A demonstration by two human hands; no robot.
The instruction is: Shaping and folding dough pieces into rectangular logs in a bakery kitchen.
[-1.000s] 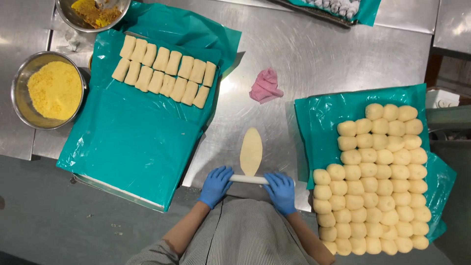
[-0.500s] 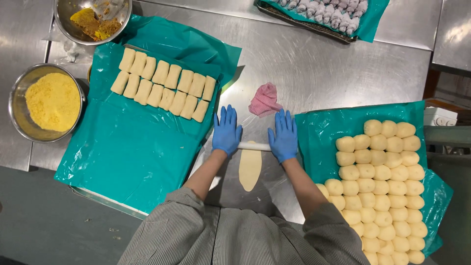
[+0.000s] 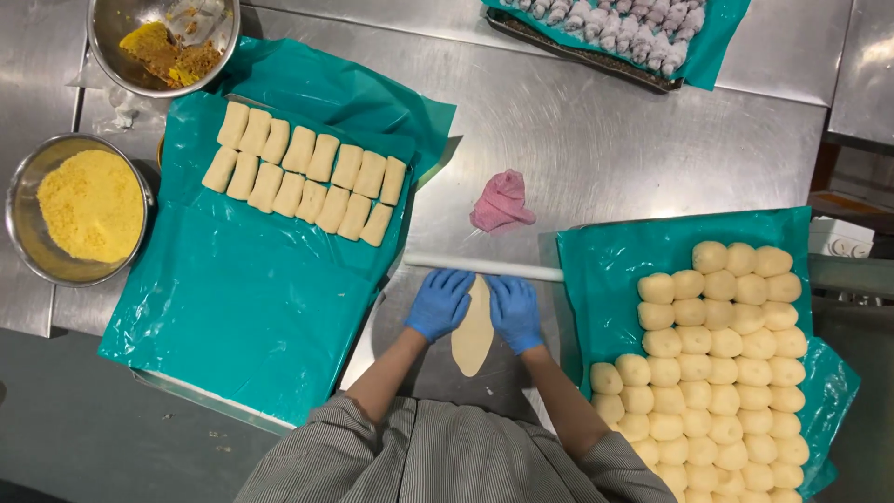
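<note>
Where the striped sleeves (image 3: 447, 456) end at the bottom of the view, both blue-gloved hands lie flat on a long oval of rolled dough (image 3: 473, 333) on the steel bench (image 3: 596, 149). The left hand (image 3: 440, 302) rests open, fingers spread, on the oval's left edge; the right hand (image 3: 513, 311) lies the same way on its right edge, and neither grips anything. Just beyond the fingertips a slim white rolling pin (image 3: 484, 266) lies crosswise, apart from both hands. Judging from this pose, the dough handles best with light, even pressure from both palms, so the thin sheet keeps its shape and does not tear or stick to the metal.

To the right, pale dough balls (image 3: 717, 363) sit in rows on a teal plastic sheet (image 3: 605, 251); to the left, folded dough pieces (image 3: 307, 177) lie in two rows on another teal sheet (image 3: 242, 317). A crumpled pink cloth (image 3: 501, 203) lies past the pin. Farther left stand a steel bowl of yellow crumbs (image 3: 88, 205) and a bowl of brownish filling (image 3: 172, 51), the latter cut off by the frame. A tray of small shaped pieces (image 3: 615, 23) at the far edge is also cropped, and what they are is hard to make out. The top end of the oval is hidden between the gloves.
</note>
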